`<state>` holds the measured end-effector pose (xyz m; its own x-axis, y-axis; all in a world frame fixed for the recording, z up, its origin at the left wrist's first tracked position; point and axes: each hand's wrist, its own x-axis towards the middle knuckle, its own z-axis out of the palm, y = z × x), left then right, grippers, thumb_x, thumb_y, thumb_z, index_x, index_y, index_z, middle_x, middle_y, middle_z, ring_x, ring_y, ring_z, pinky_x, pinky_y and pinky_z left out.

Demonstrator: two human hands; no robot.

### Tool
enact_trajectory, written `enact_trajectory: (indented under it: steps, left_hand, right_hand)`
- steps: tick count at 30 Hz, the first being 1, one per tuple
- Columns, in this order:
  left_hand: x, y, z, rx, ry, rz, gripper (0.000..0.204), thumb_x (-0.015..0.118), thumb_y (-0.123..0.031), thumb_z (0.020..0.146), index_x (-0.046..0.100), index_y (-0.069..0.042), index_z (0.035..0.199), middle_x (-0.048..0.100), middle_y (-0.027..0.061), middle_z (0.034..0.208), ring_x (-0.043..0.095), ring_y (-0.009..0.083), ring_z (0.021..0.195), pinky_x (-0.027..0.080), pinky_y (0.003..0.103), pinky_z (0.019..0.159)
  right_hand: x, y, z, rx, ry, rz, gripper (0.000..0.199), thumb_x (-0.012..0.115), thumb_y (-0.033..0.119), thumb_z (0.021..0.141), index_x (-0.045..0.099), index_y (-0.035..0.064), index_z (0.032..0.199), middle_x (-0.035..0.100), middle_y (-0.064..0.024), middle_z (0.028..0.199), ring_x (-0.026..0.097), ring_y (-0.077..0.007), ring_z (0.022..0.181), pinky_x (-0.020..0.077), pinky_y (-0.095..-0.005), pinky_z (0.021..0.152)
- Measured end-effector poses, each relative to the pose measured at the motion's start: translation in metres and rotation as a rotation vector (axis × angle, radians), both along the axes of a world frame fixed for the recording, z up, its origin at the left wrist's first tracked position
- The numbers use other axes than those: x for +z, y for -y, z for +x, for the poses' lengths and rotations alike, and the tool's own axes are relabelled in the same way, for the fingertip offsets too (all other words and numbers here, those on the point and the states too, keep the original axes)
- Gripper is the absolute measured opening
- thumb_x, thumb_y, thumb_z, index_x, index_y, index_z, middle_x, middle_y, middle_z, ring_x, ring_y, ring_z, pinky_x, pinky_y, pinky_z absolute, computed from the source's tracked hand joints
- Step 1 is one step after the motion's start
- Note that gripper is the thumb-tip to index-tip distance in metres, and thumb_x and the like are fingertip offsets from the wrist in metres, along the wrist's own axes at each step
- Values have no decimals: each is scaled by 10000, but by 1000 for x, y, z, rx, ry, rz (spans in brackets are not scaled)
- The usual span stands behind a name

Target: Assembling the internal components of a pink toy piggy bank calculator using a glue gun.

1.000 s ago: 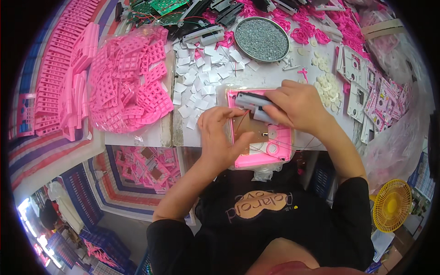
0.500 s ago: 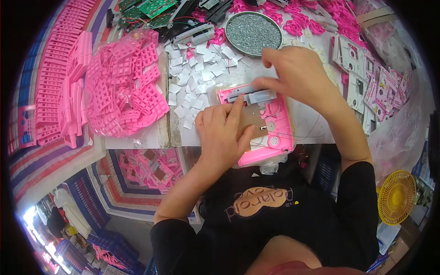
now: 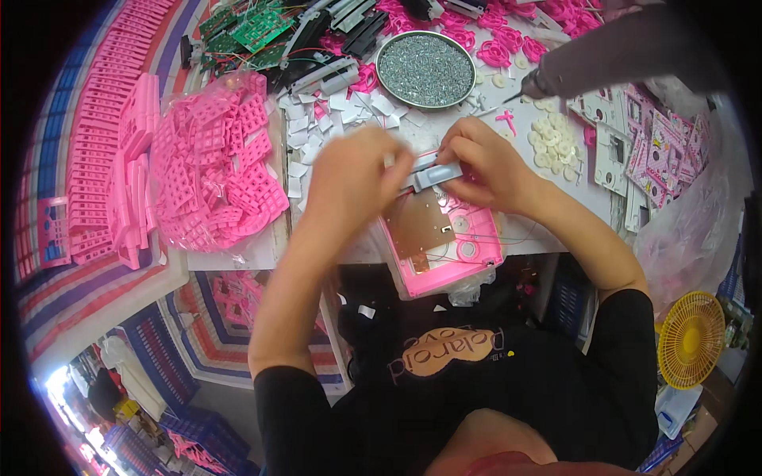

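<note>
Cluttered white worktable (image 3: 556,226) seen from above through a fisheye lens, crowded with pink plastic parts. At its near edge lies an open pink shell (image 3: 444,242), inside facing up, so its brown board (image 3: 418,224) and thin wires are exposed for work. Both of the person's hands meet over the shell's far end. Right hand (image 3: 496,166) pinches a small grey bar (image 3: 432,174) between thumb and fingers, holding it level just above the shell. Left hand (image 3: 349,178) is blurred; its fingers curl toward the bar's left end and seem to touch it, though whether they grip it cannot be told. Holding from 2 sides likely keeps the bar steady and square to the shell. Just beyond the hands, a round tray of small screws (image 3: 425,69) sits within easy reach, with scattered white squares (image 3: 313,127) near it. On the left, a clear bag of pink grids (image 3: 218,170) and stacked pink frames (image 3: 99,166) sit aside. At the top right, another person's grey sleeve (image 3: 627,55) aims a pointed tool at white discs (image 3: 552,143)
</note>
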<state>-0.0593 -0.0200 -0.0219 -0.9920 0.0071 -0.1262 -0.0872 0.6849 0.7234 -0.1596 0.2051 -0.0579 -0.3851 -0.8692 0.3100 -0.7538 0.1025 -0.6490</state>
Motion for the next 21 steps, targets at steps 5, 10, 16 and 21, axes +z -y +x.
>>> enact_trajectory:
  steps: [5, 10, 16, 21]
  left_hand:
    - [-49, 9, -111, 7, -590, -550, 142, 691, -277, 870, 774, -173, 920, 722, 60, 916, 656, 278, 955, 405, 476, 907]
    - [-85, 6, -159, -67, -557, -510, 189, 611, -254, 899, 769, -156, 937, 730, 79, 985, 656, 272, 1019, 381, 507, 935]
    - [-55, -1, -142, -78, -568, -549, 218, 607, -292, 929, 760, -153, 861, 704, 45, 767, 680, 270, 820, 379, 482, 873]
    - [-12, -1, -64, -80, -678, -350, 147, 702, -278, 885, 712, -142, 832, 659, 37, 787, 616, 262, 810, 341, 487, 862]
  right_hand:
    - [-11, -2, 2, 17, 97, 77, 301, 805, 133, 808, 644, 52, 1049, 622, -117, 1044, 612, -271, 930, 496, -377, 854]
    - [20, -26, -60, 120, 553, -119, 655, 813, 262, 855, 530, 29, 1398, 529, -161, 1444, 488, -277, 1360, 404, -443, 1124]
    - [109, 67, -76, 425, 961, -578, 580, 672, 335, 928, 491, 20, 1380, 591, -138, 1044, 574, -290, 924, 487, -435, 854]
    - [113, 40, -64, 228, 1054, -334, 719, 753, 333, 893, 431, 16, 1453, 658, -204, 1076, 654, -364, 1021, 530, -498, 907]
